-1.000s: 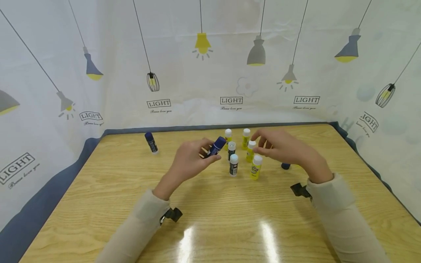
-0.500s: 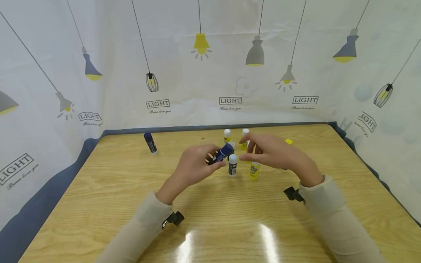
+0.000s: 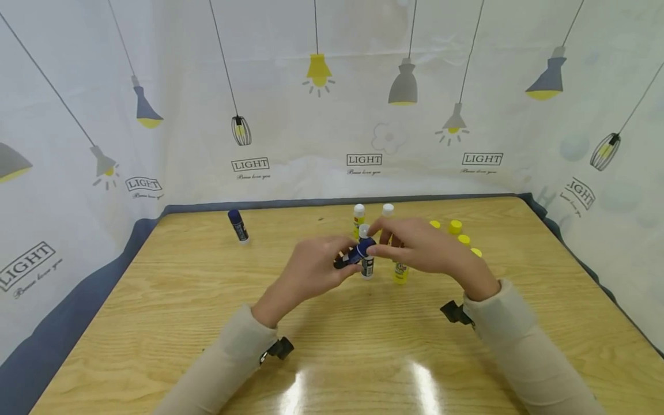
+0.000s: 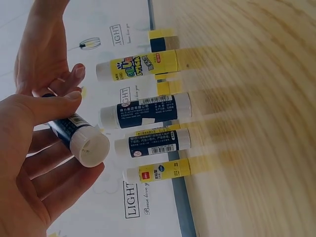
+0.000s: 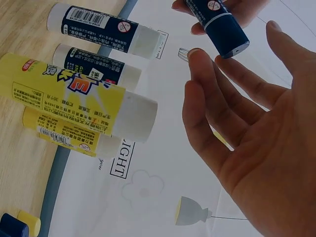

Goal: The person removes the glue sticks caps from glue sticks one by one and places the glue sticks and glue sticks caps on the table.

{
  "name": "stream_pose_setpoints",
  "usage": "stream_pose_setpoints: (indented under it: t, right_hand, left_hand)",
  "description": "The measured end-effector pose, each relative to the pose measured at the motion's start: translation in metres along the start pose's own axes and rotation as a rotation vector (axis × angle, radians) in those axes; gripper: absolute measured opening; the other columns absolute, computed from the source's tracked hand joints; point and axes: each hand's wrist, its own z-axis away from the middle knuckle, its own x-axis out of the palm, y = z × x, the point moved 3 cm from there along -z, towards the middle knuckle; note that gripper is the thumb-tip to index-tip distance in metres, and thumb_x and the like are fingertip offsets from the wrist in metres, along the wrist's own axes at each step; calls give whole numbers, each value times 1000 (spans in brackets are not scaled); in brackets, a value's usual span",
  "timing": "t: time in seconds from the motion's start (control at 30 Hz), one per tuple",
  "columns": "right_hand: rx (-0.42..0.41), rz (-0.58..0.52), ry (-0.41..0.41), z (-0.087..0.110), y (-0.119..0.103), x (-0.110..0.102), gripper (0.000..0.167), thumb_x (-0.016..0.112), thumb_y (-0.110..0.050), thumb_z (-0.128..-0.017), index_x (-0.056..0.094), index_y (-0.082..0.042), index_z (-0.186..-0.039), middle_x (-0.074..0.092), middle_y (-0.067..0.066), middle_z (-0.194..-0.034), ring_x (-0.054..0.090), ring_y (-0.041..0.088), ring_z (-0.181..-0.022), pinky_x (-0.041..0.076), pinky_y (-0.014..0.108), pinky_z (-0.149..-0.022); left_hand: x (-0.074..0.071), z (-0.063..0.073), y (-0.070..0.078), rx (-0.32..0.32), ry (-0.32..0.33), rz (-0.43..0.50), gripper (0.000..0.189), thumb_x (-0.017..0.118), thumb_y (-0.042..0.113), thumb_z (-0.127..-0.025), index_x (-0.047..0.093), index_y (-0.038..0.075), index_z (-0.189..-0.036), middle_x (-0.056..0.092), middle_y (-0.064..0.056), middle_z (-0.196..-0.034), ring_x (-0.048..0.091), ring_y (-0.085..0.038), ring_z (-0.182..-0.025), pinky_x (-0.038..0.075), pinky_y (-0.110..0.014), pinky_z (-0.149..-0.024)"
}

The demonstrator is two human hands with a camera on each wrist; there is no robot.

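Observation:
My left hand [image 3: 321, 265] holds a navy glue stick [image 3: 355, 255] tilted, its navy cap up and to the right. The left wrist view shows its white base [image 4: 93, 148] between thumb and fingers. Around the capped end, my right hand [image 3: 415, 245] has its thumb and fingers spread; in the right wrist view a gap shows between the thumb [image 5: 276, 34] and the navy cap [image 5: 229, 37]. Just beyond the hands stand uncapped glue sticks with white tops: two navy ones [image 4: 145, 109] and several yellow ones [image 5: 74, 94], partly hidden by the hands in the head view.
Another capped navy glue stick [image 3: 238, 226] stands alone at the back left of the wooden table [image 3: 332, 357]. Several yellow caps [image 3: 455, 226] lie right of the group, behind the right hand. A navy cap [image 5: 14, 226] lies by them. A lamp-printed cloth [image 3: 290, 184] hangs behind.
The left hand has carried the navy glue stick rightward and slightly down, tilting it further. The right hand has moved left from above the yellow glue sticks to the stick's cap.

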Motion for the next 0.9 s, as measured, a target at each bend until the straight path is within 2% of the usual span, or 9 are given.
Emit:
stream_pose_setpoints:
  t: [0.27,0.47,0.57,0.67,0.9]
  right_hand:
    - [-15,51,-17,1,-6,1,28,61,-44,-104,67,-21,-117,72,-9,-89,64,6,-71,54,27,-67]
    - [16,126,-67,0,-6,5,29,57,-50,-104,65,-23,-101,57,-8,-71,48,6,-57,43,25,-56]
    - [36,136,-93,0,-5,8,27,58,-47,-105,61,-22,-96,53,-7,-69,46,6,-56,41,24,-56]
    - [44,124,-106,-1,-5,10,24,59,-42,-105,61,-20,-96,53,-7,-69,46,6,-56,41,24,-56]
    - [8,112,-108,-1,-5,10,23,57,-41,-106,63,-19,-101,56,-8,-70,49,5,-55,44,25,-56]
  left_hand:
    - [2,1,7,44,-2,-20,34,83,36,-89,73,15,-115,78,3,-100,70,-6,-76,54,-24,-63]
    - [1,2,10,66,19,-25,33,83,36,-89,73,16,-112,78,3,-102,67,-4,-73,52,-23,-62]
    - [2,3,10,76,17,-34,32,83,37,-89,73,16,-112,78,4,-100,66,-3,-71,51,-21,-61]
    - [3,3,10,83,7,-42,33,82,38,-90,73,17,-113,78,4,-101,66,-3,-71,51,-21,-61]
    - [2,3,9,75,-2,-27,34,82,39,-89,72,17,-113,77,5,-99,65,-3,-72,49,-21,-61]
